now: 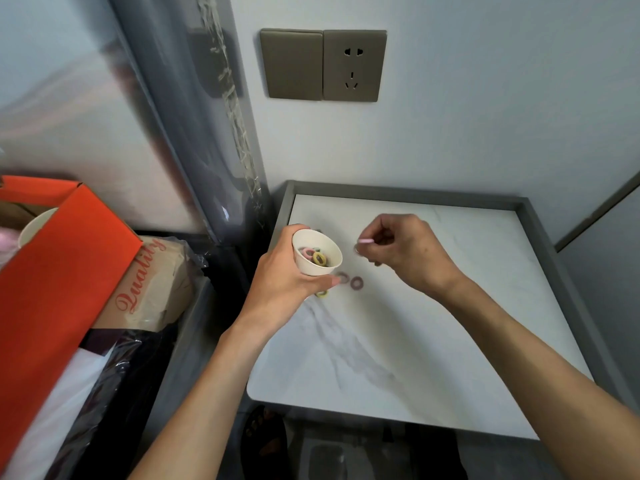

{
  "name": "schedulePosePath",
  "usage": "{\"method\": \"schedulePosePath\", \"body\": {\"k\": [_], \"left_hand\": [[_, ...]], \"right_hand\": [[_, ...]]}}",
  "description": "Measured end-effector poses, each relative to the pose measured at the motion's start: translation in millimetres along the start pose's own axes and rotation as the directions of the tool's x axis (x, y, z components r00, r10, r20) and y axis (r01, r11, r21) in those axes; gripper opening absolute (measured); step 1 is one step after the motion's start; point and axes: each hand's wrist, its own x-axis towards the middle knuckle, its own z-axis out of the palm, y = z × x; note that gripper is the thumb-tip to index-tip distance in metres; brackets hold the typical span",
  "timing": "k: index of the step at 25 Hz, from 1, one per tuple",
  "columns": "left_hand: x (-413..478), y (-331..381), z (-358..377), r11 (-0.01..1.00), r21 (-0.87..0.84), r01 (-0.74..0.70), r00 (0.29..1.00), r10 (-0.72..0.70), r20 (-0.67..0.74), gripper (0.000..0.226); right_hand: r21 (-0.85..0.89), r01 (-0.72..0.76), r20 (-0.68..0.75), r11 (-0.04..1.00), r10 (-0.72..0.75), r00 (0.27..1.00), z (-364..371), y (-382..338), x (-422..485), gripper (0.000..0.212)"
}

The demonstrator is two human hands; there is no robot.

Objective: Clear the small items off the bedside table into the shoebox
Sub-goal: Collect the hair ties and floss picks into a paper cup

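Hands meet over a white marbled surface [415,341]. The left hand [280,275] curls around a small white cup [317,252] that holds pink and yellow hair ties. The right hand [405,251], at three o'clock from the cup, pinches a pink hair tie [366,241] between thumb and fingertip. At five to six o'clock from the cup, a mauve tie [356,282] and a yellow tie [322,293] lie loose on the surface. An orange shoebox [62,271] stands open at nine o'clock, off the surface.

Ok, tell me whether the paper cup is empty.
Not empty: the paper cup, gripped by the left hand, holds pink and yellow rings.
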Motion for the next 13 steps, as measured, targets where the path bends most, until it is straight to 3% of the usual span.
{"method": "schedulePosePath", "body": {"k": [2,6,9,11,13], "left_hand": [[-1.8,1.4,3.0,1.000,0.012,-0.021,0.999,0.021,0.035,0.069],[-4.5,3.7,5.4,0.999,0.010,-0.044,0.996,0.043,0.074,0.077],[-1.8,-1.2,1.8,0.999,-0.011,-0.042,0.997,0.042,0.058,0.070],[0.6,-5.4,-1.5,0.999,-0.015,-0.043,0.999,0.044,0.009,0.071],[3.0,-7.9,-6.1,0.999,-0.004,-0.051,0.996,0.051,-0.080,0.072]], "right_hand": [[0.072,0.058,0.035,0.996,-0.060,0.998,4.2,-19.3,-0.8,0.016],[-0.011,0.077,0.228,0.997,-0.072,0.971,19.6,-35.8,-6.7,0.024],[0.035,0.093,0.121,0.995,-0.096,0.988,15.6,-31.3,-3.5,0.038],[0.032,0.115,-0.013,0.993,-0.114,0.993,14.4,-22.0,-0.3,0.028],[-0.146,0.022,-0.047,0.989,-0.029,0.998,17.4,-5.5,3.2,0.014]]}}
